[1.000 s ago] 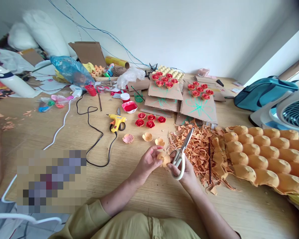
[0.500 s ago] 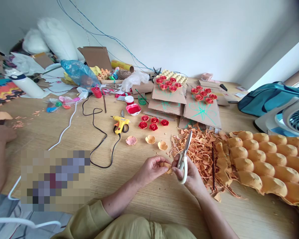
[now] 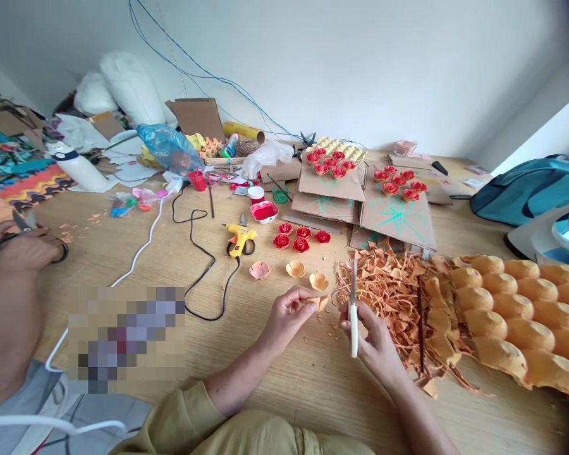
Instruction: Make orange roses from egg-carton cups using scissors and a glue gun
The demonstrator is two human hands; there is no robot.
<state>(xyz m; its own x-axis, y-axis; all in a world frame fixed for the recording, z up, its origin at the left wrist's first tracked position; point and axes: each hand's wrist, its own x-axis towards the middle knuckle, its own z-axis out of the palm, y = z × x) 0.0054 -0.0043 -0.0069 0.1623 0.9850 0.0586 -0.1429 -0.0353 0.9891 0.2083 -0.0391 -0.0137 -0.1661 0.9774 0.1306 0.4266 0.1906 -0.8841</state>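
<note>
My left hand (image 3: 288, 313) pinches a small orange egg-carton piece (image 3: 318, 303) between thumb and fingers, low over the wooden table (image 3: 275, 379). My right hand (image 3: 374, 338) grips white-handled scissors (image 3: 353, 309), blades pointing up and away, just right of that piece. A heap of orange carton trimmings (image 3: 389, 291) lies beyond the right hand. Three unpainted carton flowers, one pinkish (image 3: 259, 270) and two orange (image 3: 296, 268), sit ahead of my left hand.
An orange egg tray (image 3: 512, 309) fills the right side. Red painted roses (image 3: 302, 235), a yellow glue gun (image 3: 239, 237) with black cord, a red paint bowl (image 3: 264, 211) and cardboard sheets (image 3: 396, 215) lie further back. Another person's hand (image 3: 21, 249) works at far left.
My hands have come apart: the scissors left the carton piece and now stand edge-on, upright. The view shifted, so everything slid right. The other person's hand came into view at left.
</note>
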